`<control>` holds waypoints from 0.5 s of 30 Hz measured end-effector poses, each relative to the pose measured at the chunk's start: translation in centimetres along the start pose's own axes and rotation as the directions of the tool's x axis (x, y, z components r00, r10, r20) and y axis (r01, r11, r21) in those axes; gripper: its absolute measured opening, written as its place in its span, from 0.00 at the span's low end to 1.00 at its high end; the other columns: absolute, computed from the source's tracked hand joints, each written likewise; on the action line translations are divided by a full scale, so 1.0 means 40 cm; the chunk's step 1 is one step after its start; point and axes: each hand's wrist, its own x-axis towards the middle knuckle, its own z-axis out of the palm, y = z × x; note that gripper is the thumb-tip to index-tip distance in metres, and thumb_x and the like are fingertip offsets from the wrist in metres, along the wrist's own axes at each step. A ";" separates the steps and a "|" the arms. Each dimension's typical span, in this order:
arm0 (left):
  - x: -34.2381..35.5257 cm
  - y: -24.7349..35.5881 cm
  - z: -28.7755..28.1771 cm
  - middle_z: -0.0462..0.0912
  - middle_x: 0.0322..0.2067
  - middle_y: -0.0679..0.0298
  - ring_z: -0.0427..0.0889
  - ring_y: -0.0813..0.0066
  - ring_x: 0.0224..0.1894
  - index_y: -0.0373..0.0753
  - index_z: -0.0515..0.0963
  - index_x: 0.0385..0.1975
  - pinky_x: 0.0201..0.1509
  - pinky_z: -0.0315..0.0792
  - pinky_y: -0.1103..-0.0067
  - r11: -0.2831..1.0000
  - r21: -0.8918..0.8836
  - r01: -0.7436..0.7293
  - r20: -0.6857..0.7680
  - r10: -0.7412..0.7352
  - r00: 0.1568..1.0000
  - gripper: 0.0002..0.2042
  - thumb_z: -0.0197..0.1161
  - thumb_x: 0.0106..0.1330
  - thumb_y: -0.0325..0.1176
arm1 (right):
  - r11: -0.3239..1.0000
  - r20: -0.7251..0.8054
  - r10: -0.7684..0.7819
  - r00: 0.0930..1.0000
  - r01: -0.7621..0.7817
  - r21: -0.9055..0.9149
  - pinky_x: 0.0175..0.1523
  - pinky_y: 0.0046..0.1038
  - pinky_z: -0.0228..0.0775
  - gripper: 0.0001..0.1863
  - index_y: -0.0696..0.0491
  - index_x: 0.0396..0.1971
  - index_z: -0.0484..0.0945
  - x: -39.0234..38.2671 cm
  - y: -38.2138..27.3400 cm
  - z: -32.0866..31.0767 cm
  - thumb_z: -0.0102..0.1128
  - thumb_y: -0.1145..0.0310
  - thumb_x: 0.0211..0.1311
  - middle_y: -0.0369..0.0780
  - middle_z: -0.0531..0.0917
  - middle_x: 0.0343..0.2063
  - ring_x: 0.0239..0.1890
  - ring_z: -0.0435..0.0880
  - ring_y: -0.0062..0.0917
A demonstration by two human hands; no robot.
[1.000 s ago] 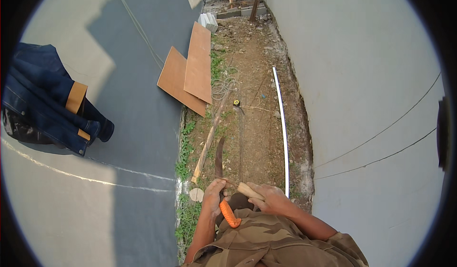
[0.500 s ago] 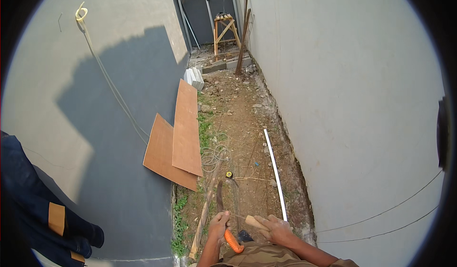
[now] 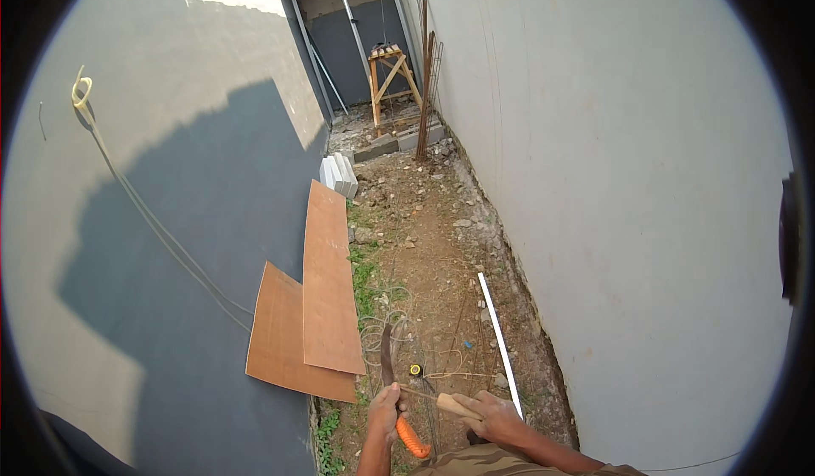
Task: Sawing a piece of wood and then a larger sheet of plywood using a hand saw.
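At the bottom centre, my left hand is closed round the base of a curved knife. Its dark blade points up and away from me, and its orange handle sticks out below the hand toward my body. My right hand is closed on a pale wooden handle. From that handle a thin metal rod runs left to the knife beside my left fingers. Whether the rod touches the blade or those fingers hold its tip, I cannot make out.
A yellow-black tape measure lies on the dirt, with coiled wire near it. Plywood sheets lean at the left wall; a white strip lies right. Farther off are pale blocks, rusty rods and a wooden stand.
The view has tilted up and shifted, so the ground things sit lower in the picture. Both hands keep their grips. The wooden handle stays close to the knife, with little visible movement.
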 end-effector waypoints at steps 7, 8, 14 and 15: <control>0.232 0.101 0.152 0.71 0.27 0.68 0.68 0.83 0.23 0.37 0.74 0.39 0.21 0.67 0.85 0.998 -0.047 -0.035 -0.075 0.031 0.997 0.12 0.57 0.70 0.41 | 0.980 0.027 -0.194 0.981 0.195 -0.038 0.32 0.32 0.74 0.28 0.39 0.58 0.73 0.307 0.193 -0.140 0.65 0.55 0.55 0.37 0.74 0.32 0.31 0.79 0.31; 0.266 0.111 0.181 0.71 0.27 0.68 0.68 0.83 0.23 0.37 0.74 0.39 0.21 0.67 0.85 0.997 -0.061 -0.045 -0.097 0.039 0.995 0.12 0.57 0.70 0.41 | 0.974 0.031 -0.227 0.974 0.227 -0.010 0.31 0.31 0.73 0.28 0.40 0.57 0.74 0.349 0.219 -0.161 0.66 0.55 0.55 0.37 0.74 0.32 0.31 0.79 0.31; 0.420 0.159 0.268 0.71 0.28 0.67 0.68 0.84 0.23 0.37 0.73 0.40 0.21 0.67 0.85 0.993 -0.093 -0.067 -0.163 0.051 0.985 0.11 0.56 0.70 0.38 | 0.945 0.047 -0.328 0.944 0.326 0.038 0.32 0.33 0.73 0.27 0.43 0.53 0.77 0.545 0.331 -0.214 0.70 0.62 0.50 0.38 0.74 0.31 0.29 0.77 0.32; 0.449 0.167 0.275 0.71 0.28 0.66 0.69 0.83 0.24 0.37 0.72 0.40 0.21 0.67 0.85 0.994 -0.087 -0.059 -0.143 0.047 0.989 0.10 0.57 0.70 0.38 | 0.948 0.049 -0.317 0.947 0.315 0.043 0.32 0.32 0.73 0.27 0.42 0.54 0.77 0.575 0.344 -0.215 0.70 0.62 0.50 0.39 0.73 0.31 0.30 0.77 0.32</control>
